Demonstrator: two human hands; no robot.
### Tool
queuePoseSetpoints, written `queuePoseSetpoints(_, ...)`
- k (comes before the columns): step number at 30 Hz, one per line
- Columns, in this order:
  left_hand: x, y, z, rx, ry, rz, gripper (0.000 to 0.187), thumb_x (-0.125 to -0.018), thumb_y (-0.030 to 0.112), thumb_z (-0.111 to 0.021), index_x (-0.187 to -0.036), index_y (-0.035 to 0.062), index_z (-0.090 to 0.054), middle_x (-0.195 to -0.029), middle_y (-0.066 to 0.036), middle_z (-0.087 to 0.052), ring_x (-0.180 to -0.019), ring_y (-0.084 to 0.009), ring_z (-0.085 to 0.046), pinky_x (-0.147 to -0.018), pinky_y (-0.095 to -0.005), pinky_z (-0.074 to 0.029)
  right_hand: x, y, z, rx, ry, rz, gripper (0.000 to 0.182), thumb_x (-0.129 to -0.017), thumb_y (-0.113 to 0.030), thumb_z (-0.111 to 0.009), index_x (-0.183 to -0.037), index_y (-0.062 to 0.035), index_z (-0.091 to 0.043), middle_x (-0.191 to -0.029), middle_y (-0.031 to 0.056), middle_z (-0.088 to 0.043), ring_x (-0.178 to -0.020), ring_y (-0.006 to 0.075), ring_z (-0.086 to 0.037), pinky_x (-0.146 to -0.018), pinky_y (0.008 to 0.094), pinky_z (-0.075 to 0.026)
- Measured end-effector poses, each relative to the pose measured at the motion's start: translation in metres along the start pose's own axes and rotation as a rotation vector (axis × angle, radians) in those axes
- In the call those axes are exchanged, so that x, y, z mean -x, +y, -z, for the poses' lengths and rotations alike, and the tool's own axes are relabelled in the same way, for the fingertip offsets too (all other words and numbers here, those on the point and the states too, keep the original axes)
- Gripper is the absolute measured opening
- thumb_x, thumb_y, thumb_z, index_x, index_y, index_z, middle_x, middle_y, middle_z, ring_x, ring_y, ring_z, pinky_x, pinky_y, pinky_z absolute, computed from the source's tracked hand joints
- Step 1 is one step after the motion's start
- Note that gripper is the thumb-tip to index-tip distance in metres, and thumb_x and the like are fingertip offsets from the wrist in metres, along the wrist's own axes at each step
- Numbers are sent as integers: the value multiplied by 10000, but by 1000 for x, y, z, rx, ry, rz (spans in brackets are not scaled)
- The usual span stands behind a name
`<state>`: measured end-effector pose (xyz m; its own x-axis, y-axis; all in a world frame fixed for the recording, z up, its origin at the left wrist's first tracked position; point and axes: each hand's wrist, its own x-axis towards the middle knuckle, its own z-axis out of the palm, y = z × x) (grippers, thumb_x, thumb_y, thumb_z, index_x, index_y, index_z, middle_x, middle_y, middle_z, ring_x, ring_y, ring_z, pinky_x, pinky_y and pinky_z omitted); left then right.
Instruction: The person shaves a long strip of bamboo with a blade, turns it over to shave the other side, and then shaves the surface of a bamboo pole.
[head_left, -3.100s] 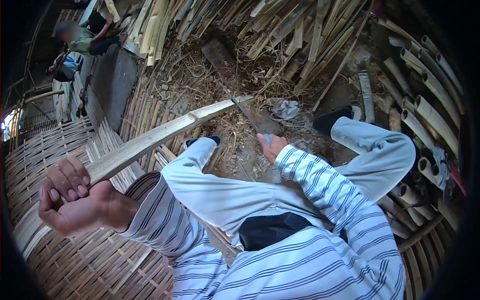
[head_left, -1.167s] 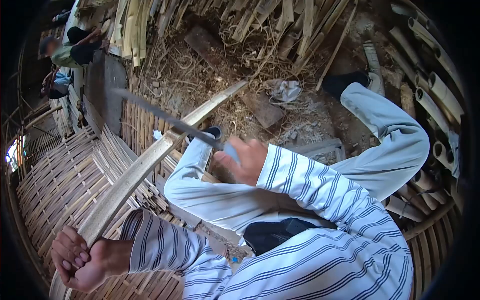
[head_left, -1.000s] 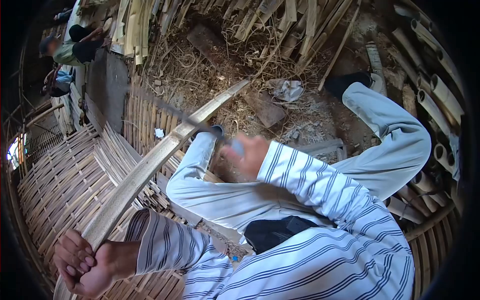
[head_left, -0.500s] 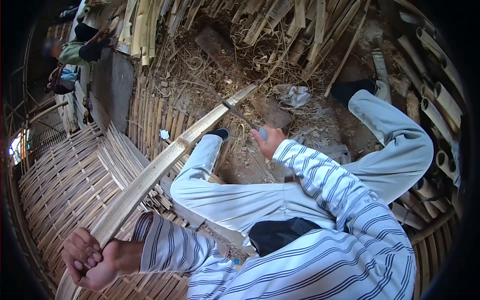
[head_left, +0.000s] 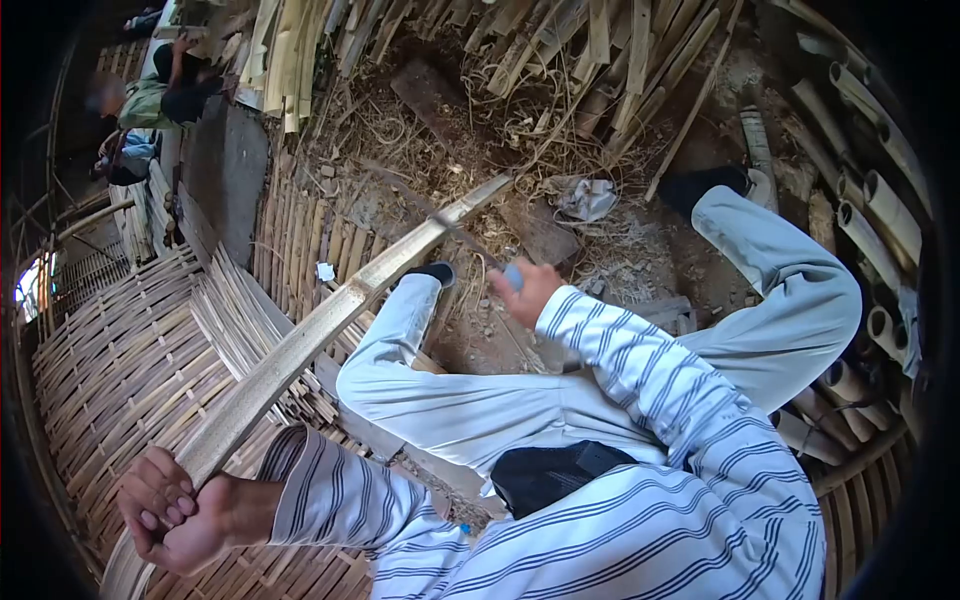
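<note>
My left hand [head_left: 172, 510] is closed around the near end of a long split bamboo piece [head_left: 290, 370], at the lower left. The bamboo slants up and away, its pale inner side showing and a node ridge partway along. My right hand [head_left: 527, 293] is wrapped round the grey-blue handle of a knife [head_left: 470, 241]. The long, thin blade lies across the bamboo near its far end and is blurred towards the tip. Past that end, thin bamboo shavings [head_left: 510, 110] cover the ground.
Woven bamboo panels [head_left: 110, 350] spread on the left. Split bamboo [head_left: 640, 50] is stacked at the top, and bamboo poles [head_left: 890, 210] pile up on the right. A crumpled plastic bag [head_left: 587, 199] lies ahead. Another person [head_left: 145, 103] sits at the upper left.
My right hand and the knife have shifted slightly down and left, bringing the blade a little nearer along the bamboo. My left hand keeps its grip at nearly the same spot.
</note>
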<state>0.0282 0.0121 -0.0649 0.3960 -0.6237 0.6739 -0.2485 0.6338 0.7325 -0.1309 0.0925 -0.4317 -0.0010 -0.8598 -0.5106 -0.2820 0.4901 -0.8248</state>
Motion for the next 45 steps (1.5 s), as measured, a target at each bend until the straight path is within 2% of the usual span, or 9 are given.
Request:
queuePoseSetpoints(5, 8, 6, 3, 15, 40, -2, 239, -677, 129, -450, -547, 165, -254, -478, 10, -195, -400, -102, -140, -387, -257, -147, 5, -31, 21, -72, -68, -56, 588, -894, -521, -456, -929, 46, -607, -790, 306, -622, -776, 478, -616, -777, 486, -495)
queuePoseSetpoints(12, 4, 2, -2, 33, -43, 4, 244, -687, 120, -439, -554, 166, -240, -481, 11, -184, -407, -101, -143, -395, -249, -146, 48, -46, 9, 19, -32, 319, 438, -903, -454, -507, -873, -17, -510, -563, 201, -575, -441, 364, -574, -452, 454, -475)
queuePoseSetpoints(15, 1, 2, 2, 25, -15, 9, 218, -688, 125, -442, -566, 160, -265, -481, 13, -188, -405, -100, -138, -390, -253, -144, -18, 34, -5, -86, 71, 20, 509, -910, -472, -479, -824, 14, -605, -639, 218, -613, -592, 368, -622, -603, 444, -512)
queuePoseSetpoints(18, 1, 0, -3, -42, 78, 15, 222, -687, 131, -445, -561, 160, -265, -481, 15, -192, -407, -100, -144, -391, -253, -145, -11, -5, 23, -56, -99, -75, 528, -908, -480, -462, -799, 8, -630, -717, 255, -627, -706, 428, -620, -716, 484, -491)
queuePoseSetpoints(26, -4, -3, 1, 14, -42, 7, 244, -694, 137, -439, -549, 166, -245, -486, 14, -192, -420, -99, -144, -402, -256, -131, 32, -31, 11, -26, -56, 168, 497, -914, -455, -486, -827, 25, -582, -617, 209, -600, -516, 353, -601, -536, 432, -502)
queuePoseSetpoints(31, 2, 0, 1, -31, 68, 15, 212, -720, 146, -433, -575, 157, -279, -481, 14, -213, -397, -88, -160, -388, -233, -154, -12, -10, 22, -18, -110, -108, 558, -891, -516, -470, -885, 23, -616, -710, 293, -611, -772, 424, -633, -724, 492, -496)
queuePoseSetpoints(38, 2, -7, 2, 30, 34, -13, 249, -736, 134, -459, -573, 162, -272, -469, 25, -213, -375, -74, -156, -367, -223, -133, 52, -61, 24, 47, -166, 196, 486, -872, -479, -531, -959, -3, -565, -665, 241, -620, -646, 424, -640, -631, 489, -522)
queuePoseSetpoints(41, 2, -6, -3, -121, 143, -34, 215, -714, 130, -408, -562, 163, -259, -476, 17, -208, -393, -84, -165, -386, -232, -151, -4, 40, -14, 15, 68, -49, 533, -879, -491, -500, -894, 27, -628, -746, 254, -639, -721, 411, -647, -689, 460, -523)
queuePoseSetpoints(45, 1, -2, -6, -75, 163, 21, 209, -719, 140, -402, -561, 163, -265, -467, 25, -207, -381, -82, -162, -375, -235, -139, 5, 6, 8, 127, -62, -77, 580, -893, -520, -461, -927, 39, -611, -825, 311, -619, -853, 455, -614, -793, 494, -485)
